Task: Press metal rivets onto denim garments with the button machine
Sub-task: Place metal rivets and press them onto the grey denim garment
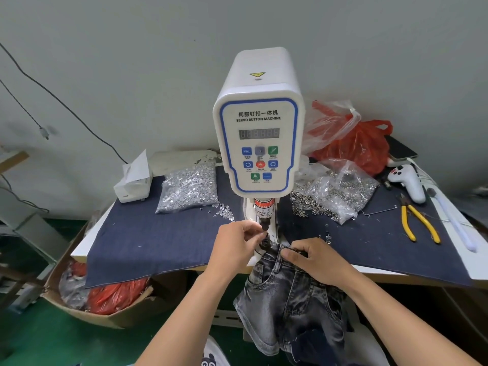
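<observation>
Denim garment (293, 299) draped off the front edge of the table (81, 247), waistband up at the base of the button machine (260, 122), legs hanging below. Right hand (314, 262) laid over the waistband just right of the machine's lower die, fingers curled and pinching the dark band edge. Left hand (235, 244) on the machine's left side, thumb and fingertips pinched close at the gap between the black upper punch and lower die; too small to tell whether a rivet sits between them. Both hands close together, garment between and under them.

Blue cloth (148, 236) spread across the tabletop. Left of the machine, clear bag of silver rivets (188, 188), a few spilled loose, and a white tissue box (133, 180) behind. Right of the machine, torn bag of ringed metal pieces (340, 191) scattered open, red plastic bag (361, 146) behind, yellow-handled pliers (420, 220) and a white handheld device (406, 180) farther right. Below the table on the left, cardboard box (79, 307) with red bags.
</observation>
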The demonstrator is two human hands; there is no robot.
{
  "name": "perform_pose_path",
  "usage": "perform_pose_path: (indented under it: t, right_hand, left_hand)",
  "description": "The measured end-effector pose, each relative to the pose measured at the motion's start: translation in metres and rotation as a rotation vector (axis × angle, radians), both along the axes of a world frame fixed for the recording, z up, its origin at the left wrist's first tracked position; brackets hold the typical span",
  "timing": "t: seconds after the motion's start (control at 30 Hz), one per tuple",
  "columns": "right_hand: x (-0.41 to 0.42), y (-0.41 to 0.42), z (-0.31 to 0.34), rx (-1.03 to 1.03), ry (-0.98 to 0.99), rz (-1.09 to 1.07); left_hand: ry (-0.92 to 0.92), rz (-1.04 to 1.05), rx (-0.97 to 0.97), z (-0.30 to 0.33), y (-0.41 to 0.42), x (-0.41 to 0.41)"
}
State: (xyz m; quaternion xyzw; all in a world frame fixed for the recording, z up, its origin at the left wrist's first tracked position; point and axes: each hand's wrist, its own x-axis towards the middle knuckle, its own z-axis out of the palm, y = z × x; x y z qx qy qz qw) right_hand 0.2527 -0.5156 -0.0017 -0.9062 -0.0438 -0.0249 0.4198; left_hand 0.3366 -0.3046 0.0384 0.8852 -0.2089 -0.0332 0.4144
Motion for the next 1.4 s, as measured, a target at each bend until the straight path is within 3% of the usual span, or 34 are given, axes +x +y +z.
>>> perform_pose_path:
  t: [0.2,0.6,0.77,0.93,1.1,1.23,1.4]
  right_hand:
    - [0.001,-0.001,-0.003,0.001,0.001,0.005]
    - [0.001,-0.001,-0.004,0.009,0.026,0.007]
    - [0.000,-0.005,0.007,0.031,0.118,0.093]
    - [-0.012,-0.006,0.031,-0.050,0.113,0.253]
    - [-0.027,-0.001,0.053,0.230,0.142,0.270]
    - [-0.036,0.005,0.066,0.432,0.210,0.308]
    - [-0.039,0.002,0.081,0.421,0.231,0.344]
  left_hand:
    - [-0.096,-0.017,0.055,0.003,0.001,-0.003]
    - [-0.104,0.008,-0.004,-0.001,0.005,-0.011]
    - [0.044,0.064,-0.123,-0.023,0.023,-0.035]
    - [0.227,-0.207,-0.078,-0.027,0.048,-0.052]
    - [0.280,-0.473,-0.028,-0.018,0.053,-0.054]
    - [0.278,-0.574,-0.005,-0.001,0.045,-0.055]
    - [0.336,-0.570,-0.077,0.018,0.042,-0.053]
